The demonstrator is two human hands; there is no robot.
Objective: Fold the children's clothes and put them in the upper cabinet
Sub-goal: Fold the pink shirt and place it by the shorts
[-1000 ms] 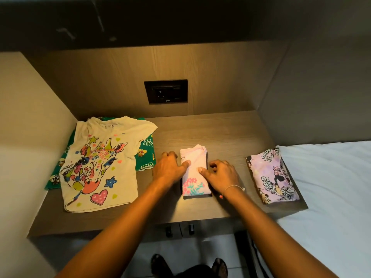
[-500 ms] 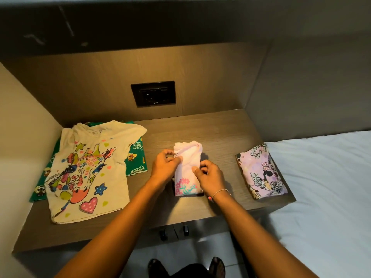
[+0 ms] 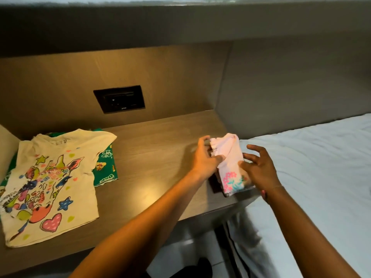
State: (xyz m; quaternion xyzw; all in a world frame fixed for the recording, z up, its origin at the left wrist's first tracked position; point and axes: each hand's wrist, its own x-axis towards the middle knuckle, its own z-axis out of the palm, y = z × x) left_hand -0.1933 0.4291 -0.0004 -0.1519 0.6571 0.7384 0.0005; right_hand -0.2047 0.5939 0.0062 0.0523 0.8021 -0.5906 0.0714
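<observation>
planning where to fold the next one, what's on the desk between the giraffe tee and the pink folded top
Head view: bare wood between giraffe tee and pink folded top, apart from the green garment's edge.

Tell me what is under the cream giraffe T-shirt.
A green printed garment lies under the cream T-shirt, showing along the shirt's right side and at its top and left edges. The shirt covers the rest, so its type and whether it is folded cannot be seen.

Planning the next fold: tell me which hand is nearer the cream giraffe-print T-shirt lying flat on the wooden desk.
Left. The left hand grips the folded pink garment on the side facing the cream giraffe-print T-shirt, bare desk between them; the right hand is on the garment's far side.
</observation>
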